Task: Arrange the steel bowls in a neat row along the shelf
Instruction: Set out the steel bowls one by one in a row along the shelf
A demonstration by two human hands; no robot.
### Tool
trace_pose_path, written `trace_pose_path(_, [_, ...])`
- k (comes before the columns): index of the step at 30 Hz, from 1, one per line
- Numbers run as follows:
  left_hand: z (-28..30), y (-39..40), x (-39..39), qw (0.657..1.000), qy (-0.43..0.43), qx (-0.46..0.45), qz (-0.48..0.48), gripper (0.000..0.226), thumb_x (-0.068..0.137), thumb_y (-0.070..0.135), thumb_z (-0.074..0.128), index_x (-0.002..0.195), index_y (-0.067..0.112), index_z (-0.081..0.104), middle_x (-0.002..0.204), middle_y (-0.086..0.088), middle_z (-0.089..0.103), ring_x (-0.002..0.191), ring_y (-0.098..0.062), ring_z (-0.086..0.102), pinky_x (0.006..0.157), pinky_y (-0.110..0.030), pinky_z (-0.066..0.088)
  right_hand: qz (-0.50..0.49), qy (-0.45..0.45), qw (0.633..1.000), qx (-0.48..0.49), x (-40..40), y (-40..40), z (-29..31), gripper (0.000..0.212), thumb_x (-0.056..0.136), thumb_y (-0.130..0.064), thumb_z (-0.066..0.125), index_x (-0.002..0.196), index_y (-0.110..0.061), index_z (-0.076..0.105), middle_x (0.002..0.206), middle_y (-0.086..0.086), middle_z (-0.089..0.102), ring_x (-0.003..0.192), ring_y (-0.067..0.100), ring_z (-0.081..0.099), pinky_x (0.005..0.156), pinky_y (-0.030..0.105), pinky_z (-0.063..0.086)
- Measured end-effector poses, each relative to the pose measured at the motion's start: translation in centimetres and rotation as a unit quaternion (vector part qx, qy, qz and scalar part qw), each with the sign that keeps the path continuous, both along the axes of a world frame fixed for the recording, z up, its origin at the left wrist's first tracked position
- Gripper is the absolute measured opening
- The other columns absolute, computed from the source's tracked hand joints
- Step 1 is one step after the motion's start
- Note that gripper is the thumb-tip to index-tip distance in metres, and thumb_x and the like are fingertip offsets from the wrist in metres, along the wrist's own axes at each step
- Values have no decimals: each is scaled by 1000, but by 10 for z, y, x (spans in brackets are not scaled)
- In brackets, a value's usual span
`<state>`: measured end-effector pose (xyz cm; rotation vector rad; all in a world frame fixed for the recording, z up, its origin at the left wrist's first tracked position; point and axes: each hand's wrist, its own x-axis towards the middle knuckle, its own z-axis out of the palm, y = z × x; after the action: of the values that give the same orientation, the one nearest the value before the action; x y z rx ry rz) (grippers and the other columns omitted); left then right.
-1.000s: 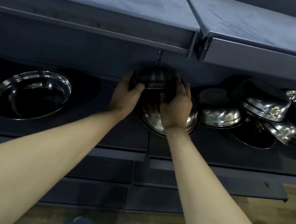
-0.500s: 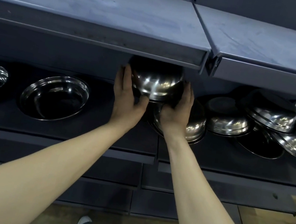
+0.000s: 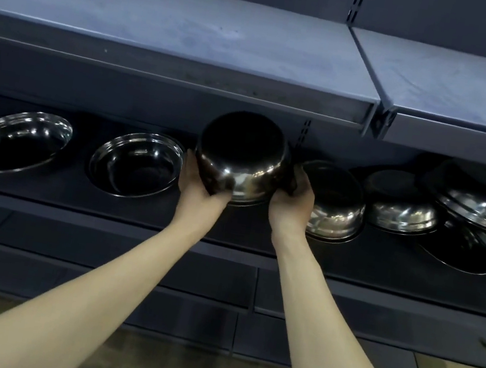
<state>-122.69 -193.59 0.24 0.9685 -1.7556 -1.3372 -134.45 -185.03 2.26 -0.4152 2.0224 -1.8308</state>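
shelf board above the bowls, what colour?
Matte grey-blue upper shelf board, faintly smudged; the head view shows it.

Bare shelf (image 3: 222, 225) lies between the upright bowls (image 3: 136, 163) at left and the overturned bowl (image 3: 332, 202) at right. Beyond it, piled bowls (image 3: 483, 206) crowd the shelf; the upper shelf (image 3: 169, 76) overhangs closely.

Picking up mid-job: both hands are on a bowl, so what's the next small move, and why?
Probably turn the held bowl mouth-up and set it down just right of the two upright bowls. The left hand and right hand hold it bottom-up above the shelf, where that spot looks free.
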Motion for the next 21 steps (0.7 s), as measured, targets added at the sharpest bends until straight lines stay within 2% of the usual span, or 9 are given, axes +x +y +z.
trace_pose_path(3, [5, -12, 9, 979, 103, 171, 28, 66, 65, 22, 62, 125, 45, 49, 128, 12, 62, 122, -12, 56, 110, -44, 40, 25, 20, 999, -16, 7, 3, 0, 69, 98, 6, 55, 158, -23, 39, 154, -5, 51, 144, 11, 45, 122, 29, 35])
trace_pose_path(6, [8, -28, 19, 953, 132, 272, 17, 64, 76, 31, 60, 139, 31, 48, 132, 1, 62, 116, -16, 60, 103, -42, 46, 11, 24, 998, -54, 15, 2, -1, 66, 95, 2, 66, 152, -25, 47, 146, -8, 58, 137, 10, 53, 119, 32, 41])
trace_pose_path(8, [11, -39, 26, 946, 127, 299, 12, 52, 87, 39, 59, 137, 26, 51, 128, -2, 64, 110, -17, 61, 99, -41, 49, -19, 22, 995, -94, 24, -2, 0, 62, 92, 7, 68, 143, -24, 53, 135, -9, 65, 128, 8, 60, 115, 29, 46])
trace_pose_path(10, [18, -44, 36, 944, 120, 308, -11, 62, 81, 62, 63, 134, 33, 52, 127, 4, 64, 113, -18, 61, 96, -44, 51, -56, 21, 989, -132, 37, -7, 2, 59, 91, 14, 62, 135, -25, 56, 120, -8, 70, 116, 6, 65, 111, 28, 49])
trace_pose_path(12, [26, -48, 49, 944, 123, 304, -42, 92, 60, 85, 64, 138, 39, 48, 131, 6, 61, 116, -18, 60, 92, -46, 54, -97, -8, 984, -147, 52, -15, 8, 48, 96, 11, 52, 125, -25, 65, 115, -10, 72, 114, 7, 66, 108, 28, 50])
trace_pose_path(14, [29, -54, 60, 938, 136, 311, -67, 111, 44, 93, 61, 138, 38, 47, 130, 5, 63, 116, -19, 61, 94, -48, 53, -125, -68, 977, -159, 68, -22, 12, 37, 103, -1, 48, 124, -23, 69, 117, -11, 72, 117, 9, 65, 105, 29, 49])
trace_pose_path(17, [30, -62, 77, 928, 153, 330, -84, 119, 39, 96, 60, 140, 37, 41, 130, 4, 63, 115, -20, 63, 97, -48, 51, -116, -200, 944, -235, 88, -28, 16, 26, 110, -27, 44, 115, -28, 69, 115, -9, 70, 121, 16, 61, 103, 31, 45])
trace_pose_path(19, [27, -69, 88, 927, 151, 333, -75, 119, 40, 96, 59, 141, 40, 35, 130, 5, 61, 115, -19, 63, 99, -48, 50, -98, -266, 911, -299, 97, -29, 15, 43, 108, -54, 36, 117, -27, 68, 116, -5, 71, 118, 16, 63, 105, 34, 44])
trace_pose_path(21, [27, -72, 99, 926, 139, 338, -98, 116, 44, 98, 54, 142, 38, 39, 129, 7, 63, 116, -17, 63, 104, -46, 46, -89, -289, 903, -304, 105, -26, 13, 60, 100, -69, 38, 129, -24, 66, 122, 0, 73, 116, 19, 66, 108, 39, 47])
